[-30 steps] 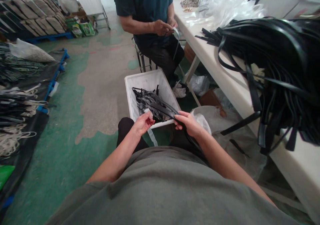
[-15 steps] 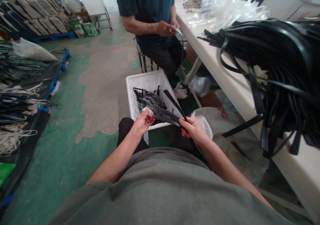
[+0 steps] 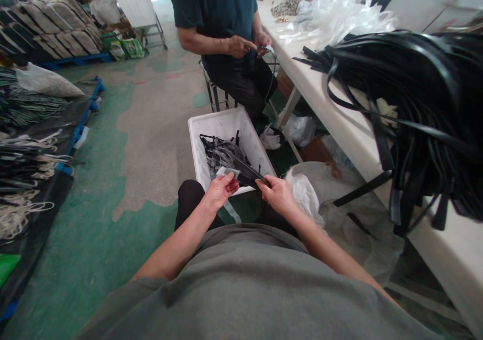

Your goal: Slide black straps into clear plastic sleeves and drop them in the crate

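Thumb and fingers of my left hand pinch a small white plastic piece, which looks like a thin bag or wrapper. My right hand grips flat black straps that slant up and left in front of the bin. How many straps it holds I cannot tell. Below both hands stands a white plastic bin, with a tangle of black straps and clear film inside. A whitish strip hangs beneath my left hand.
Beyond the bin a co-worker sits on a stool, handling a strap. On the right, a long white table carries a big heap of black straps and clear plastic bags. A blue pallet with bundled goods lies left.
My right hand has shifted slightly left, toward my left hand. The separate strap that stuck up from it now lies lower, along the others. A whitish strip shows below my left hand.
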`<state>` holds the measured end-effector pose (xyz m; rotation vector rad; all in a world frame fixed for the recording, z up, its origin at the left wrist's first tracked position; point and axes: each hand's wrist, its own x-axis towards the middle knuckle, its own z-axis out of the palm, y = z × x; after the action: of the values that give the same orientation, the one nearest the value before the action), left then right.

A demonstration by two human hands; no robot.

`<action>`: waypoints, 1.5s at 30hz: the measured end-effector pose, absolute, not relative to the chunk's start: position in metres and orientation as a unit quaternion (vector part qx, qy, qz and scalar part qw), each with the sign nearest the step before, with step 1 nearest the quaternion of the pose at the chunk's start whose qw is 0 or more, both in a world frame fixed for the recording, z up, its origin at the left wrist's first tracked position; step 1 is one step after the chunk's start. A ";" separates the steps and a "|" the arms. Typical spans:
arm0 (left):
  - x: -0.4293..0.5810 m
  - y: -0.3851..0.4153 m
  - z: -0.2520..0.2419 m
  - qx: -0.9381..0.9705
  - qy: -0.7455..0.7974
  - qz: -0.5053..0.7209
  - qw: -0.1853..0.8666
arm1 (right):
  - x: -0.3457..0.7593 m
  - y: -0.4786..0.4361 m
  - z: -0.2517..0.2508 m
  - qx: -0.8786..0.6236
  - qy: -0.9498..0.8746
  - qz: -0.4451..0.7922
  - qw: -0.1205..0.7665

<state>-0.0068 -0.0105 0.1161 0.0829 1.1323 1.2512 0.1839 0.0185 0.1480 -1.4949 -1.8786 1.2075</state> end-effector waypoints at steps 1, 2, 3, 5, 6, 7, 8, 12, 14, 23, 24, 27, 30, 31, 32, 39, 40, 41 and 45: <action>-0.002 -0.010 0.116 0.038 0.500 0.549 0.668 | 0.178 0.019 0.145 -0.538 -0.687 0.432 0.228; 0.002 -0.010 0.115 0.040 0.499 0.545 0.673 | 0.173 0.020 0.143 -0.533 -0.687 0.436 0.232; 0.006 -0.010 0.115 0.044 0.498 0.540 0.676 | 0.169 0.021 0.141 -0.525 -0.684 0.449 0.235; 0.013 -0.011 0.114 0.060 0.499 0.533 0.680 | 0.166 0.023 0.140 -0.499 -0.678 0.481 0.243; 0.014 -0.011 0.113 0.070 0.499 0.535 0.678 | 0.168 0.023 0.140 -0.483 -0.679 0.495 0.246; 0.014 -0.010 0.112 0.079 0.499 0.539 0.674 | 0.172 0.023 0.140 -0.468 -0.683 0.503 0.247; 0.011 -0.009 0.109 0.081 0.497 0.550 0.666 | 0.178 0.023 0.140 -0.457 -0.687 0.510 0.244; -0.008 0.002 0.094 0.059 0.490 0.584 0.645 | 0.208 0.024 0.137 -0.497 -0.684 0.494 0.202; -0.013 0.005 0.087 0.054 0.494 0.584 0.642 | 0.220 0.022 0.140 -0.507 -0.697 0.466 0.202; 0.028 0.000 0.091 0.064 0.446 0.558 0.696 | 0.192 0.023 0.139 -0.537 -0.741 0.357 0.190; 0.031 0.000 0.094 0.080 0.438 0.554 0.704 | 0.187 0.026 0.137 -0.536 -0.740 0.360 0.191; 0.033 0.001 0.099 0.125 0.441 0.546 0.701 | 0.179 0.033 0.136 -0.515 -0.740 0.377 0.211; 0.026 0.002 0.099 0.165 0.459 0.539 0.687 | 0.182 0.035 0.134 -0.512 -0.740 0.381 0.212; 0.022 0.003 0.098 0.167 0.467 0.536 0.683 | 0.186 0.034 0.133 -0.516 -0.732 0.396 0.206; 0.016 0.005 0.098 0.163 0.475 0.535 0.680 | 0.191 0.033 0.131 -0.518 -0.716 0.422 0.201; -0.022 0.011 0.113 0.097 0.515 0.558 0.643 | 0.241 0.009 0.147 -0.544 -0.643 0.513 0.166; -0.021 0.010 0.114 0.089 0.516 0.554 0.647 | 0.241 0.008 0.152 -0.551 -0.660 0.484 0.165; -0.017 0.009 0.113 0.083 0.514 0.551 0.652 | 0.237 0.008 0.155 -0.555 -0.679 0.451 0.165; 0.018 0.000 0.107 0.076 0.494 0.526 0.688 | 0.201 0.014 0.150 -0.548 -0.726 0.369 0.188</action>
<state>0.0184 -0.0005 0.1068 0.1706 1.1055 1.1760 0.2012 0.0139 0.1500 -1.5433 -2.0441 1.0390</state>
